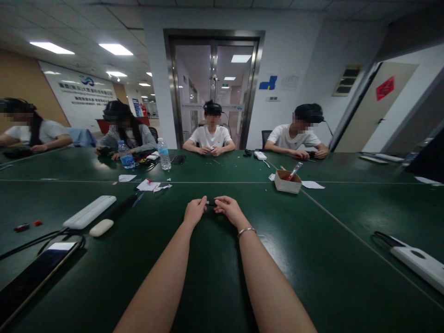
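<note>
Over the middle of the green table (215,259), both of my hands hold a small black object (211,202) between them. The fingertips of my left hand (196,210) pinch its left end, where a small light-coloured part shows. My right hand (229,209), with a silver bracelet at the wrist, is closed on its right end. The fingers cover much of the object, and its exact kind is too small to tell.
Left lie a phone (38,277), a white power bank (90,212), a white oval case (101,227) and cables. Ahead stand a small box (287,181) and bottles (163,155). A white device (419,261) lies right. Several people sit across the table.
</note>
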`<state>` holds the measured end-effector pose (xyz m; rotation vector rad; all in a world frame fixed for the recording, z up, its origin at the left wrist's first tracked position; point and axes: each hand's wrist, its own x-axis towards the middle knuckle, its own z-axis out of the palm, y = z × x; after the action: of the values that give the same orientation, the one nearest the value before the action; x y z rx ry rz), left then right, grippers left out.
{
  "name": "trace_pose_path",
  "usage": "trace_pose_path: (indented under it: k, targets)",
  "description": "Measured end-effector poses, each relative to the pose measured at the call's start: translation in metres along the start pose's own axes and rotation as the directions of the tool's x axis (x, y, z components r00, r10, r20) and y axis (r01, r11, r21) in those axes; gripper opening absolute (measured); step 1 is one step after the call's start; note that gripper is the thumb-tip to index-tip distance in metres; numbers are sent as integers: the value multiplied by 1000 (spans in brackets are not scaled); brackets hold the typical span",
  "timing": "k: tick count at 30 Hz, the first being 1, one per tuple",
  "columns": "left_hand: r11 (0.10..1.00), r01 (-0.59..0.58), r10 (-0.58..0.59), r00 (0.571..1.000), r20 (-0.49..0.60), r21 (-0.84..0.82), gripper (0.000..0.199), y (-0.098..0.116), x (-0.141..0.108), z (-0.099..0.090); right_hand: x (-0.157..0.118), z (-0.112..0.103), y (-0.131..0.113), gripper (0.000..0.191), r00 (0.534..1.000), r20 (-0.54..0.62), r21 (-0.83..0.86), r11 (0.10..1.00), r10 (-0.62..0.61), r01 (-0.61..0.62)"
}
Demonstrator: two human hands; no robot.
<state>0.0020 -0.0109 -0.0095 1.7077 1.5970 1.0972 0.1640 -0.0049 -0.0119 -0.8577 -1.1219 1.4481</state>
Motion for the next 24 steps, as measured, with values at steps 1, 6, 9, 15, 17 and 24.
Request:
trace_pose_path:
  k: [1,6,9,15,17,24]
  targets:
    - [1000,7,-7,1000,-2,0,59,0,0,0,0,0,0,28,1000,2,-6,1000,-9,9]
    - [999,43,-44,999,-9,-20,57,0,2,-1,-1,-1,-1,35,999,36,-18,999,-26,27]
    - [997,67,-67,998,1,-43,56,-1,5,-1,-2,-1,-2,37,998,53,-15,999,-36,36]
    - [992,118,-118,993,-7,-48,53,-4,11,3,-2,-1,-3,40,997,46,-32,998,-57,58]
    - [990,132,-132,991,-3,-55,51,-4,12,3,-2,-1,-3,40,996,44,-55,996,-74,76]
    - [984,151,-150,988,18,-93,47,-2,13,0,-1,2,-5,38,985,67,-143,976,-157,165]
